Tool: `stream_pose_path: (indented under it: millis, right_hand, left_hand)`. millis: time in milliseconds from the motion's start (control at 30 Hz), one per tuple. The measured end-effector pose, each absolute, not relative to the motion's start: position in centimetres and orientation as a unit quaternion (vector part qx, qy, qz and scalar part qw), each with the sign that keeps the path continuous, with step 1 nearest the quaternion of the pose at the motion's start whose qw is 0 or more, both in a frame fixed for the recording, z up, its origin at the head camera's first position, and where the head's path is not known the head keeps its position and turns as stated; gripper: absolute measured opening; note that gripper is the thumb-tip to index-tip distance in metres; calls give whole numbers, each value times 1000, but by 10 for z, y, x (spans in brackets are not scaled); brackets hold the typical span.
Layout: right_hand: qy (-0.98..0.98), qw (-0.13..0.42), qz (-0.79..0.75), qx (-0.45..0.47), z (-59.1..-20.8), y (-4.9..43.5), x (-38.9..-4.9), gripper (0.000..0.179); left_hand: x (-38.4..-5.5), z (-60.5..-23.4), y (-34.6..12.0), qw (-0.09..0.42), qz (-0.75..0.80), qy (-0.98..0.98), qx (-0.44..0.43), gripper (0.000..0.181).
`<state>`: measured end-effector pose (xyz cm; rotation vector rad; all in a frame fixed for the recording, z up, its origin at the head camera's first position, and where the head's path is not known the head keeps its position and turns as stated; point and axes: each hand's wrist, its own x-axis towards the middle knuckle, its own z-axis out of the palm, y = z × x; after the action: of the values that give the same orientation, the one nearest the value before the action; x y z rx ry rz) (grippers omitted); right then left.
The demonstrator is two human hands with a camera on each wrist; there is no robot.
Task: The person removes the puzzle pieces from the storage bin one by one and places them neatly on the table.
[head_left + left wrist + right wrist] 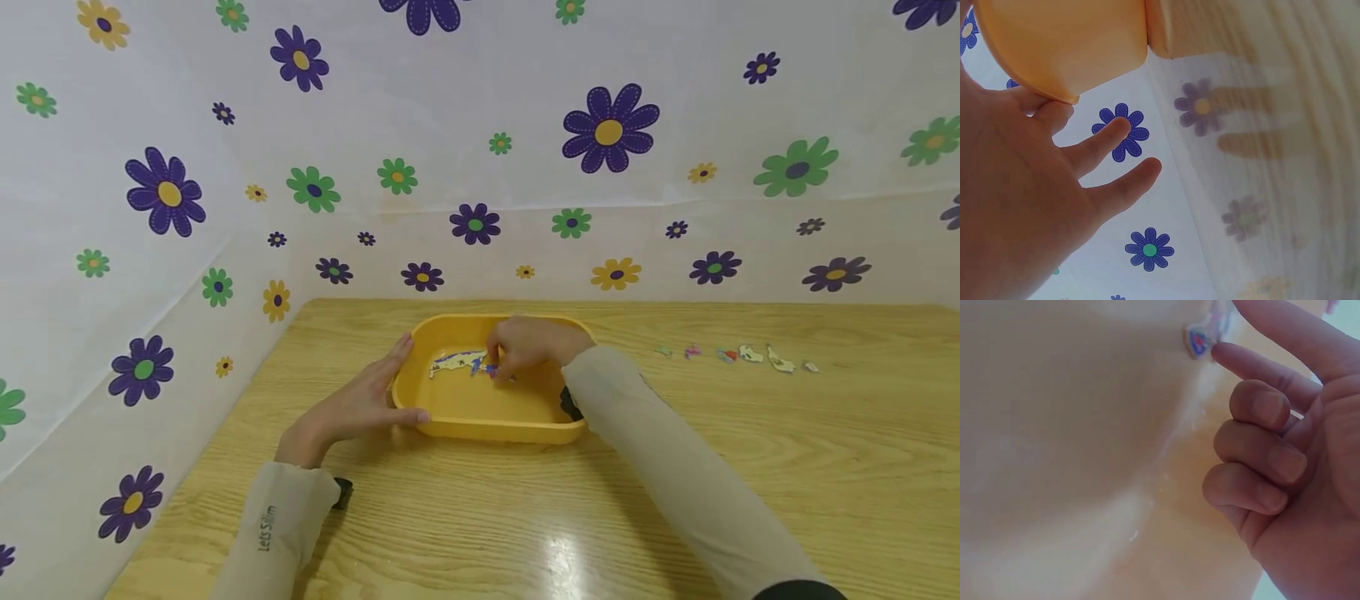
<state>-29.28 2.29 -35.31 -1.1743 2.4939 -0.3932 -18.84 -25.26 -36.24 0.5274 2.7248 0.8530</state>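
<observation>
A yellow tray [487, 431] with raised walls sits on the wooden table. My left hand [367, 396] rests against its left end, fingers extended along the outside and thumb on the near rim. In the left wrist view, two of the left hand's fingers touch the tray rim [1060, 99]. Inside the tray, my right hand [536, 340] pinches a small blue-and-red flat piece [1199, 342] between thumb and index finger; its other fingers are curled in. Beside it lies a longer pale, irregular piece [453, 361] with a blue edge.
Several small flat colourful pieces lie in a row on the table [750, 467] right of the tray, among them a pale curved one [780, 360] and a pink one [692, 352]. A flower-patterned sheet [525, 183] hangs behind and along the left.
</observation>
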Motion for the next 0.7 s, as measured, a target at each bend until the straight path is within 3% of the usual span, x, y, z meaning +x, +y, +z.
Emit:
stream_pose_path:
  millis: [400, 700]
  right_hand:
    - [900, 174, -85, -391, -353, 14, -288, 18]
    - [905, 164, -67, -386, -353, 10, -286, 25]
  left_hand:
    - [-189, -362, -252, 121, 293, 932, 177, 117]
    - [-188, -362, -252, 122, 297, 930, 176, 116]
